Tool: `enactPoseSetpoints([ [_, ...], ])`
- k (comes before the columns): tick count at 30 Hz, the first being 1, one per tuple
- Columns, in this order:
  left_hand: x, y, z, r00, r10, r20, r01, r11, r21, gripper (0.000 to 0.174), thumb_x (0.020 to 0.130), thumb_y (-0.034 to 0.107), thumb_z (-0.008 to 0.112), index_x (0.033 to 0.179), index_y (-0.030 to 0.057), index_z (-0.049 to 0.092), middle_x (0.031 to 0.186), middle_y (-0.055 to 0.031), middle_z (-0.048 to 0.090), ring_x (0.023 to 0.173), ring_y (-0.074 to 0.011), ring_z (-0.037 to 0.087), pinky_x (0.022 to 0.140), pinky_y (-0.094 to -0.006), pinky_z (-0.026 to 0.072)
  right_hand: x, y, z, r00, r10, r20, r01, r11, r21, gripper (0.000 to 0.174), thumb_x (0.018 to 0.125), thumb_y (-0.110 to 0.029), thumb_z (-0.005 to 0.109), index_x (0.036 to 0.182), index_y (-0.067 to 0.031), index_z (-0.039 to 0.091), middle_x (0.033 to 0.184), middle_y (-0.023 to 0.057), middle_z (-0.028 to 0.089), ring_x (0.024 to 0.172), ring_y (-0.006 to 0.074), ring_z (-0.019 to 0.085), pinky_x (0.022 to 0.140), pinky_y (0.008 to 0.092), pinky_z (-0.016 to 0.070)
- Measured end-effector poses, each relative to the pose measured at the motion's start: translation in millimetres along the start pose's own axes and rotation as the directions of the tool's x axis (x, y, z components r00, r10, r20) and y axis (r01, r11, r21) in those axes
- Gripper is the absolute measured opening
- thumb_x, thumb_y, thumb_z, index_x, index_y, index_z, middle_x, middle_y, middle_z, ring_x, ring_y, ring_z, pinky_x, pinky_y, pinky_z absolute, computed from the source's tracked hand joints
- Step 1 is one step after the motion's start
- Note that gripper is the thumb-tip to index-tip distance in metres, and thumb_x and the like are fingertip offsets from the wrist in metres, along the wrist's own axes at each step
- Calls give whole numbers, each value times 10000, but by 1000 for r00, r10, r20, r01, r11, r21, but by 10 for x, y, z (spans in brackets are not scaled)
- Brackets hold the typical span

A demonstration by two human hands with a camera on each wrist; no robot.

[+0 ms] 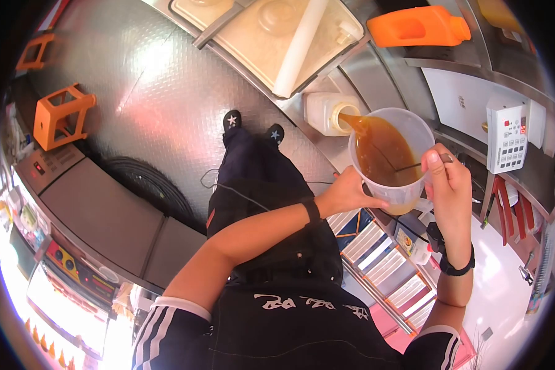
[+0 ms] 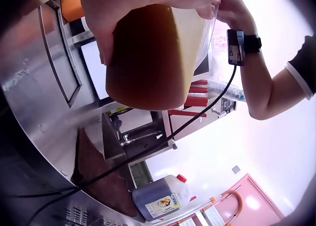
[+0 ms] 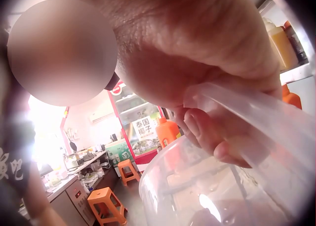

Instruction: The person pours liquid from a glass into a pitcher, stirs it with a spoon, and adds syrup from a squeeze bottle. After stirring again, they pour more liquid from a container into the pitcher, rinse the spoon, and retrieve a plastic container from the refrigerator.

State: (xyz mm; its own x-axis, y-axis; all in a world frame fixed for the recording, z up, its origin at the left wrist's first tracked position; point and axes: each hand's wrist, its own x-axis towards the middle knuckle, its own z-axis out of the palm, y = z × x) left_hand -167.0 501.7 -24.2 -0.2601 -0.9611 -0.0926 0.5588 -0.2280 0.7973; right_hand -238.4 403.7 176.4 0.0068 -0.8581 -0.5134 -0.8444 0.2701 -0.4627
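Note:
A translucent plastic pitcher (image 1: 416,129) is tilted, and brown liquid (image 1: 382,145) runs over its lip. The stream enters the mouth of a whitish plastic jug (image 1: 319,112) on the counter. My left hand (image 1: 349,192) grips the pitcher low on its side, thumb along the wall. At the opposite side, my right hand (image 1: 449,179) holds the pitcher by its handle (image 3: 237,112). A thin dark metal rod (image 1: 408,166) slants from the liquid to the right thumb. In the left wrist view the pitcher (image 2: 148,63) looks well filled with brown liquid.
An orange jug (image 1: 413,28) lies beyond, near a lidded steel container (image 1: 259,37) with a white tube across it. A control panel (image 1: 507,139) stands at the right. Orange stools (image 1: 63,117) stand on the floor. A cable (image 2: 163,142) hangs from the right wrist.

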Motion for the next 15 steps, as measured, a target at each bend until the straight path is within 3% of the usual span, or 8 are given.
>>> enactPoseSetpoints([
  [15,-3,-25,45,1000,-7,24,9,995,-94,770,642,211,880,1272,-15,500,1247,-148,591,1183,-253,550,1028,-364,405,-18,-56,0,1000,-22,2,22,997,-72,337,991,-298,508,810,-16,545,635,9,484,571,71,412,525,246,351],
])
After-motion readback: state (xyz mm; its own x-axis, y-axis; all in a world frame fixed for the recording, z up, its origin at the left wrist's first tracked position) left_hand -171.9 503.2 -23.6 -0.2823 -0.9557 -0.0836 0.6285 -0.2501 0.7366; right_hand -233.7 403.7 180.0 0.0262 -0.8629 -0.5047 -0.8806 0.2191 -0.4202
